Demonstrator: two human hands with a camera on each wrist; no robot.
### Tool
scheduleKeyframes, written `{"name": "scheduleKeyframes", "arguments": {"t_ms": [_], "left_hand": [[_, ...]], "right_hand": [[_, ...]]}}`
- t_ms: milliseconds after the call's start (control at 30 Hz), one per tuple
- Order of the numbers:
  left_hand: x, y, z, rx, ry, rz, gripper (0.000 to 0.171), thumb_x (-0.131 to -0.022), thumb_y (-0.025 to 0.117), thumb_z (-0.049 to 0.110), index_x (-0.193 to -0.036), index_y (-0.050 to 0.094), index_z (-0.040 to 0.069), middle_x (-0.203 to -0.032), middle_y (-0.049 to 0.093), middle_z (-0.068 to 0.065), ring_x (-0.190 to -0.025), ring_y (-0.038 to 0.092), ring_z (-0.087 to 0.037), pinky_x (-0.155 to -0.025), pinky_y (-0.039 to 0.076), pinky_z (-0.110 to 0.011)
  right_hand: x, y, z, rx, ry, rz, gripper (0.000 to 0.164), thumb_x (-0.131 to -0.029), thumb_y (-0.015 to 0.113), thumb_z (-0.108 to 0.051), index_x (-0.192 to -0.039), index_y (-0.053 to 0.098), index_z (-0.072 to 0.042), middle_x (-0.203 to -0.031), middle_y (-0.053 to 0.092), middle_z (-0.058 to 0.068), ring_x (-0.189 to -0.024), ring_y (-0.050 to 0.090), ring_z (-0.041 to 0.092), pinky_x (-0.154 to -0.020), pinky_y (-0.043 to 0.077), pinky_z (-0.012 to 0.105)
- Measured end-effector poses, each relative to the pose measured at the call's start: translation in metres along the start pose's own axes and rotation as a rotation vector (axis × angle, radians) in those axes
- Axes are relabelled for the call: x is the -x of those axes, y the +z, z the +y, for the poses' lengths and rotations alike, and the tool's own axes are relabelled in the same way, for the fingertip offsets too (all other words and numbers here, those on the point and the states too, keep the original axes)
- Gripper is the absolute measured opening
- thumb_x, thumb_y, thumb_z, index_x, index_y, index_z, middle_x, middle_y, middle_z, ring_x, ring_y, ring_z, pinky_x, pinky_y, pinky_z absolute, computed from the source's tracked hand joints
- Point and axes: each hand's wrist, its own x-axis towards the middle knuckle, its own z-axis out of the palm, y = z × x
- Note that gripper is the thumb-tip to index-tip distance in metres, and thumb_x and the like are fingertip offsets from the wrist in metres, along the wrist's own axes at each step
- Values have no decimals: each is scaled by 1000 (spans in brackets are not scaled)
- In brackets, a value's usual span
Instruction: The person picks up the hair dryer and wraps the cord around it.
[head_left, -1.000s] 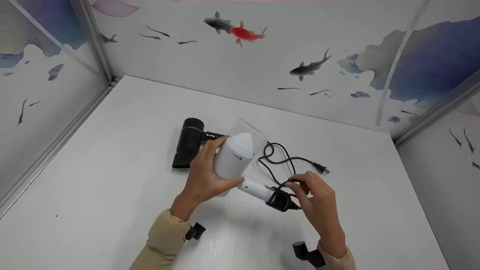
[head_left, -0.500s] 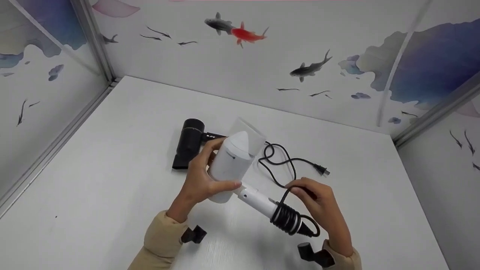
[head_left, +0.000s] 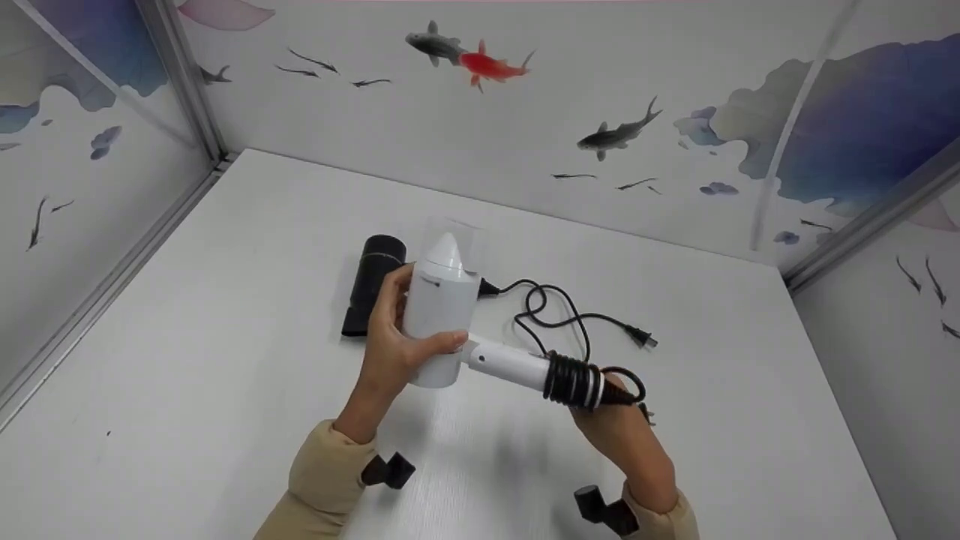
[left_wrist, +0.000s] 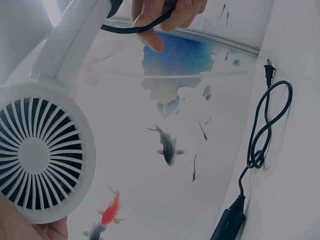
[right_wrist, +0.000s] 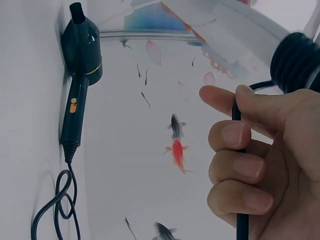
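A white hair dryer [head_left: 439, 319] is held by its barrel in my left hand [head_left: 386, 360], thumb across the front. In the left wrist view its round slotted grille [left_wrist: 34, 156] faces the camera. The handle [head_left: 510, 365] points right, with several loops of black cord [head_left: 574, 380] wound round its end. My right hand [head_left: 621, 439] is below the wound end, partly hidden by it in the head view. The right wrist view shows its fingers [right_wrist: 235, 167] curled round the free length of cord [right_wrist: 242, 227], thumb and forefinger pinching it.
A black hair dryer [head_left: 375, 274] lies on the white table [head_left: 225, 337] behind my left hand. Its looped cord [head_left: 551, 324] runs right to a two-pin plug [head_left: 643, 339]. Walls printed with fish [head_left: 491, 67] enclose the table's back and sides.
The white hair dryer has turned more upright, and its handle end has risen from half a second ago. My right hand has passed from above the handle to beneath it with the cord.
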Motion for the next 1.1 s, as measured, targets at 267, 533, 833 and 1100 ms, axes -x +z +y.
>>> {"name": "scheduleKeyframes", "arguments": {"t_ms": [267, 533, 833, 1100], "left_hand": [[-3, -2, -2, 8, 18, 136, 83, -64, 81, 5, -134, 37, 10, -115, 52, -8, -100, 54, -23, -82, 47, -40], [-2, -2, -3, -110, 53, 180, 88, -64, 83, 12, -137, 34, 8, -114, 50, -9, -101, 52, -21, -82, 47, -39], [-3, -2, -8, -232, 104, 156, 87, -67, 83, 17, -138, 34, 9, -123, 48, -10, -105, 51, -22, -86, 45, -41], [-2, 4, -8, -406, 122, 77, 88, -64, 84, 24, -137, 38, 12, -121, 49, -6, -104, 50, -18, -80, 48, -39]], "right_hand": [[-3, 8, -7, 63, -92, -181, 30, -94, 53, -12, -123, 56, -4, -67, 43, -10, -57, 37, 1, -55, 37, 19], [0, 7, -20, 103, -173, -167, 25, -91, 56, -8, -115, 60, -1, -72, 62, -3, -59, 44, -1, -55, 43, 18], [3, -3, -17, 120, -226, 78, 14, -77, 73, -4, -88, 68, -12, -70, 58, -11, -59, 42, -3, -53, 39, 15], [-3, -7, -11, 152, -402, 281, 20, -69, 79, -5, -86, 71, -14, -75, 61, -8, -70, 44, 7, -69, 30, 24]]}}
